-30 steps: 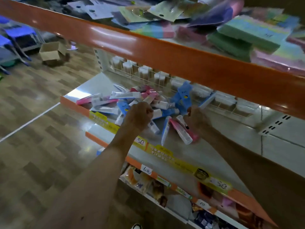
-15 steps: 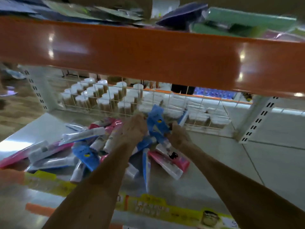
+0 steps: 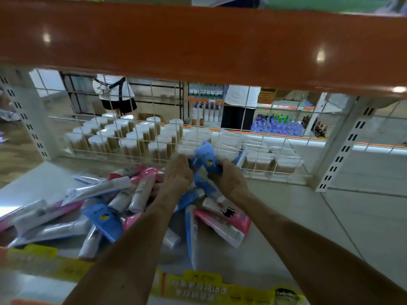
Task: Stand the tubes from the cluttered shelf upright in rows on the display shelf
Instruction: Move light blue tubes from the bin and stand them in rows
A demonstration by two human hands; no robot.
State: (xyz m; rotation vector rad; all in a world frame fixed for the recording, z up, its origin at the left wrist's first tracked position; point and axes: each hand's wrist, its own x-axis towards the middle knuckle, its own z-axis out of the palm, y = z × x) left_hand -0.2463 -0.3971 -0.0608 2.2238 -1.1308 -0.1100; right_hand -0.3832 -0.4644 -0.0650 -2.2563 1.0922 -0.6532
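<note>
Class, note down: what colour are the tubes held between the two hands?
Blue. The tubes also carry a small yellow mark; the head view shows them best.

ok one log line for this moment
phase: grasp | left hand: grips blue tubes | right hand: grips blue tubes | pile: jumbled flat on shelf

The orange beam (image 3: 198,47) at 12 o'clock covers the tops of one person (image 3: 114,93) at 11 o'clock and another person (image 3: 240,100) at 1 o'clock. Only their middles show. Near the centre, the left hand (image 3: 178,172) hides its own fingers, so its hold cannot be told. The right hand (image 3: 229,179) grips the blue tubes (image 3: 206,159), which hide its fingertips. At 6 o'clock the yellow strip (image 3: 198,287) has words too blurry to read. At 9 o'clock a pink tube (image 3: 70,206) is cut off by the edge.
</note>
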